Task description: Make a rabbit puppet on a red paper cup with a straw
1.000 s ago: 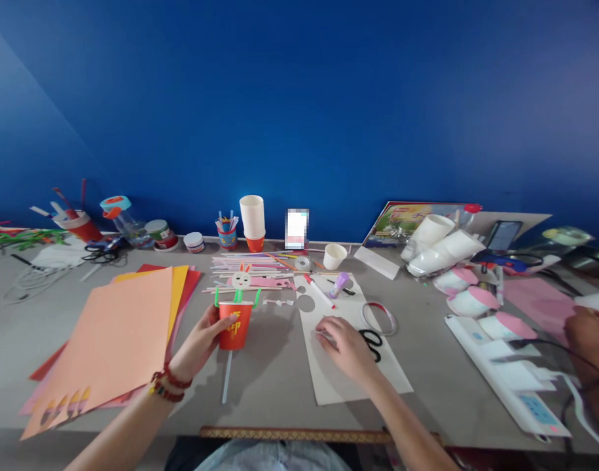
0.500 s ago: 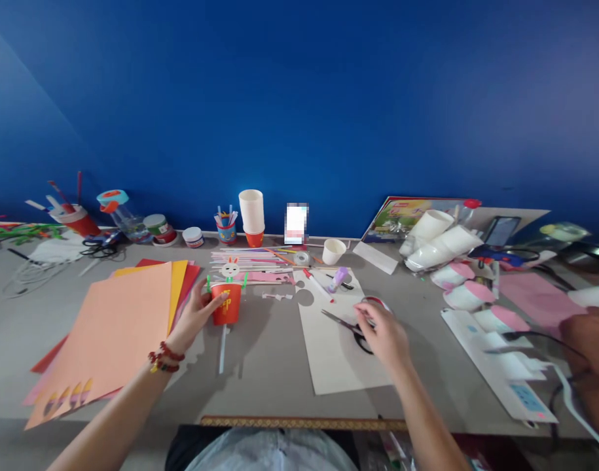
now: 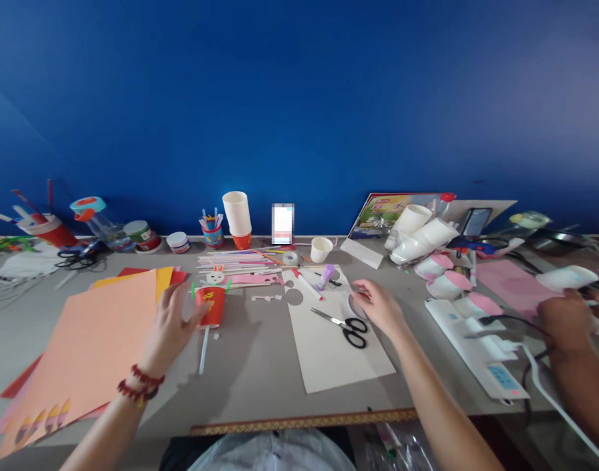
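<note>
Two hands: left hand [image 3: 173, 327] spread, cup [image 3: 212, 302] at its two o'clock; right hand [image 3: 380, 307] at ring [image 3: 349, 307], grip unclear; fetching it, seemingly the step, needs a pinch.

Grey worktop [image 3: 260, 366], patterned trim [image 3: 304, 422] along near edge. Left: coloured papers [image 3: 97, 340] fanned in a pile, peach uppermost. Middle: white sheet [image 3: 328, 360], round holes cut in it. Beyond: thin pastel sticks [image 3: 225, 262], small white cup [image 3: 321, 252] upright, blue-labelled jar [image 3: 178, 244]. Right: power strip [image 3: 500, 379], set at a slant.
</note>
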### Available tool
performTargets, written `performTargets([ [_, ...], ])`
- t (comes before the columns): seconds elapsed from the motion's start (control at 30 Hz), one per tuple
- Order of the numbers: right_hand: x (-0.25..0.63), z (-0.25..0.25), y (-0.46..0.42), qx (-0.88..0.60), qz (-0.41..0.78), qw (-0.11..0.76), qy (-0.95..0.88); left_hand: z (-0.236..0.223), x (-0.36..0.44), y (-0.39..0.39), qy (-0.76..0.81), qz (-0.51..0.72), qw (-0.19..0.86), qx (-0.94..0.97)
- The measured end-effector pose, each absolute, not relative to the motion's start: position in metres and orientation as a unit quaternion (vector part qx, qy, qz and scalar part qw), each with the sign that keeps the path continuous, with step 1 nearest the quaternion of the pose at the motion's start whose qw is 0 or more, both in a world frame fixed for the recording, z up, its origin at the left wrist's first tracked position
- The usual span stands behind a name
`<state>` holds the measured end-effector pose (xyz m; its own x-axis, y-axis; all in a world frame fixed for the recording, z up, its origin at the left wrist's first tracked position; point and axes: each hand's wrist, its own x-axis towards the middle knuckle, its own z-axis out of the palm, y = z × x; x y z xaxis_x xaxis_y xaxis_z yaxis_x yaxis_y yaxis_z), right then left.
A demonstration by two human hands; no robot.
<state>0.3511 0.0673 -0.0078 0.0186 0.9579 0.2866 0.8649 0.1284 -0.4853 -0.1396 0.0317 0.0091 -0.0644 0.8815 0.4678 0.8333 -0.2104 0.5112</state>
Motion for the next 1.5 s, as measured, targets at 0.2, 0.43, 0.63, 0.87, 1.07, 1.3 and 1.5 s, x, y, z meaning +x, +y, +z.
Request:
performTargets([
  [0.2,0.324,-0.012,0.097,-0.652,0.005,0.125,-0.748,0.028,-0.038,-0.015,0.362,0.194,0.078,0.908],
  [0.43,0.323,-0.012,0.123,-0.650,-0.018,0.093,-0.754,-0.017,0.025,-0.020,0.264,0.028,0.084,0.961],
  [0.63,0.343,-0.007,0.119,-0.648,-0.023,0.102,-0.754,-0.015,0.013,-0.029,0.253,0.017,0.090,0.963],
  [0.87,0.320,-0.011,0.099,-0.570,0.149,0.271,-0.762,-0.015,0.012,-0.028,0.256,0.005,0.118,0.959],
  [1.07,0.291,-0.011,0.105,-0.604,0.212,0.257,-0.724,-0.007,0.011,-0.026,0.258,0.019,0.156,0.953],
  [1.3,0.275,0.021,0.087,-0.551,0.126,0.286,-0.774,0.025,0.006,0.003,0.374,0.182,0.187,0.890],
  [1.5,0.256,0.024,0.138,-0.670,0.040,0.263,-0.693,0.002,0.022,0.010,0.334,0.057,0.139,0.930],
])
